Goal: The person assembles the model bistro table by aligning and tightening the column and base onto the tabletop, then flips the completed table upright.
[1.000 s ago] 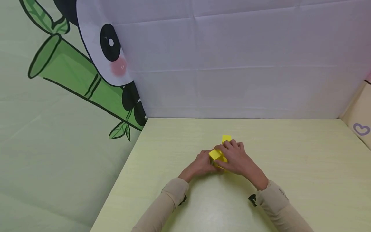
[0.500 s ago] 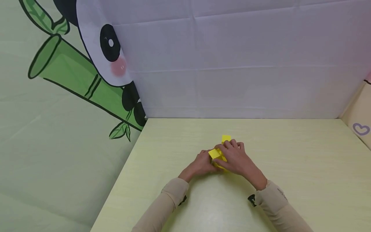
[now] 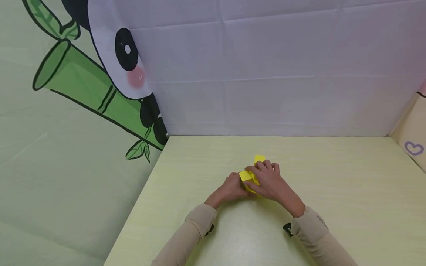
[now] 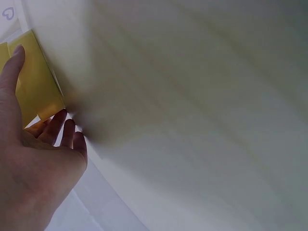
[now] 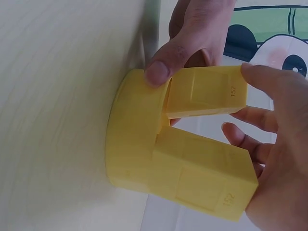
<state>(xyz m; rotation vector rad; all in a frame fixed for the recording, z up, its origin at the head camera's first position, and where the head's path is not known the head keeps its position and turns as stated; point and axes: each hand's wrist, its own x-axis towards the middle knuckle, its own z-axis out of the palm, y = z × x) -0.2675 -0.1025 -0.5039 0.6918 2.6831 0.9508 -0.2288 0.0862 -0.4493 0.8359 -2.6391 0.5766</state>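
A round yellow base (image 5: 132, 130) stands on the table with rectangular yellow blocks rising from it, as the right wrist view shows. One block (image 5: 208, 91) is marked 157, another block (image 5: 202, 175) 152. My left hand (image 3: 232, 187) grips the base from the left, its thumb on the rim beside block 157. From above, my right hand (image 3: 273, 183) pinches block 157 at its top end. The 152 block lies close to my right palm. In the head view a further yellow block top (image 3: 259, 158) shows behind the right fingers. Whether block 157 is fully seated is hidden.
The pale wooden table (image 3: 332, 184) extends around both hands. A white cloth backdrop (image 3: 266, 74) rises at its far edge, and a green cloth with a bamboo print (image 3: 86, 81) hangs on the left. Beige sleeves (image 3: 199, 221) cover the forearms.
My right hand has shifted slightly left, and the pinched block has turned a little with it. The left hand stays in place.
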